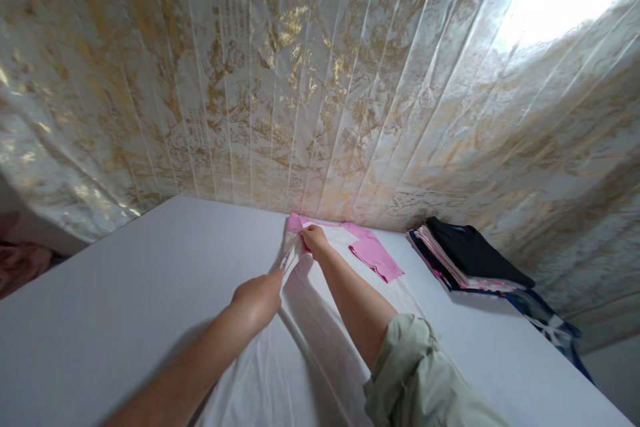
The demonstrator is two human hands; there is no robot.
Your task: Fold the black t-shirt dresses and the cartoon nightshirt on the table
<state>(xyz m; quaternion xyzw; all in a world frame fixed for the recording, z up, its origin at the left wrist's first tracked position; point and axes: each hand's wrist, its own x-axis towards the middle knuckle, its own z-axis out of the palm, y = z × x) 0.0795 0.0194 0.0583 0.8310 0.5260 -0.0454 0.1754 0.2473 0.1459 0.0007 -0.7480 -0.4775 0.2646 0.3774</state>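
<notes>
A white garment with pink sleeves (300, 347) lies spread on the white table (125, 293), its pink sleeve (373, 253) pointing right near the curtain. My left hand (257, 297) is closed, pinching the garment's left edge. My right hand (314, 239) reaches further away, its fingers closed on the garment's far end near the pink collar area. The cloth is pulled taut between the two hands.
A stack of folded clothes (467, 257), dark on top, sits at the table's right side. A gold-and-white patterned curtain (320, 80) hangs behind the table. Pinkish fabric (20, 263) shows at the far left, beyond the table's edge.
</notes>
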